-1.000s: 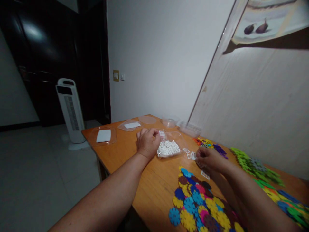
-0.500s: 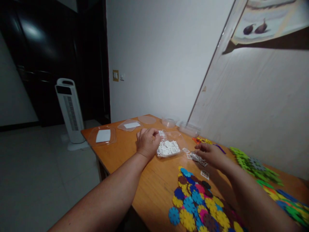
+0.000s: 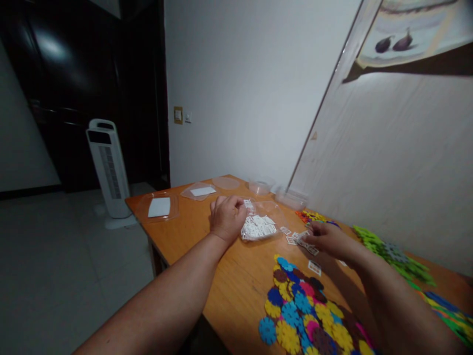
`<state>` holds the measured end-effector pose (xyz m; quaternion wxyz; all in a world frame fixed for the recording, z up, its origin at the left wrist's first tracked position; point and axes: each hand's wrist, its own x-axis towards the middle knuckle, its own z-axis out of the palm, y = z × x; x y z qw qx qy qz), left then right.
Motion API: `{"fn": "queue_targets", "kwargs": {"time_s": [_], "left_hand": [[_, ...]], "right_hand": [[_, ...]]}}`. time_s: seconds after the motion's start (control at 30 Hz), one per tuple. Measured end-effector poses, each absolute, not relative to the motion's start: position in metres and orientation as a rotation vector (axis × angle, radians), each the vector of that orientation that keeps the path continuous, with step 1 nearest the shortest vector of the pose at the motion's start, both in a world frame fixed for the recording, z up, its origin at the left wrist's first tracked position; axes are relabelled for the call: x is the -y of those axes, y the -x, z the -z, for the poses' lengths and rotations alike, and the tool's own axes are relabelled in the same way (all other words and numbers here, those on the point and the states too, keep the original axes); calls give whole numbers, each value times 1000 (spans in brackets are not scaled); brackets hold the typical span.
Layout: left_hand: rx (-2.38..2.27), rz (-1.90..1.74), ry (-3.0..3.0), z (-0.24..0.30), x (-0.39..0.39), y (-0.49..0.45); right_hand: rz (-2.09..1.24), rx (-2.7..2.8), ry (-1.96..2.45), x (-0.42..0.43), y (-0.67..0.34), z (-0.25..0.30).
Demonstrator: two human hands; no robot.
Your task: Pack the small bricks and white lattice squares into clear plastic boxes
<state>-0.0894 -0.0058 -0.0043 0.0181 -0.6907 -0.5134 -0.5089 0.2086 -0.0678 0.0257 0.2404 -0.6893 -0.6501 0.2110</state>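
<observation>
My left hand [image 3: 228, 218] is closed at the left side of a clear plastic container [image 3: 276, 211]. A small printed card [image 3: 248, 203] shows at its fingertips. White printed cards [image 3: 258, 226] lie heaped inside the container. To the right, my right hand [image 3: 327, 237] is over a few loose cards [image 3: 295, 237] on the table, its fingers bent together. What lies between those fingertips is too small to make out. A single card [image 3: 314, 267] lies nearer to me, below the right hand.
Colourful notched plastic discs [image 3: 301, 313] cover the table's near side. Green pieces [image 3: 393, 254] lie at the right. Clear lids with white cards [image 3: 159, 207] lie at the left, and clear tubs [image 3: 291, 198] stand by the wall. A white tower fan [image 3: 107, 167] stands on the floor.
My right hand has moved slightly right and its fingers have drawn closer together over the loose cards. My left hand stays by the container.
</observation>
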Motion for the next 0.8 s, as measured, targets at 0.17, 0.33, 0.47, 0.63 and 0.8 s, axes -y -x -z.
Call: {"fn": "queue_targets", "kwargs": {"time_s": [0.17,0.33,0.47,0.63,0.8], "left_hand": [[1602,1588,2148,4,7,89],[1583,1599,2137,3,7,89],[1601,1581,2151,3,7,90],[1581,1589,2154,5,6,90],[1602,1572,2157,4,7,90]], "right_hand": [[-821,1470,1500,79,-191,-53],[-432,1582,1924,68,-212,-29],[-238,1828,2090,60,-228,-1],[-187,1827,2176,58,-229,7],[-480,1760,1993,64,-223,-9]]}}
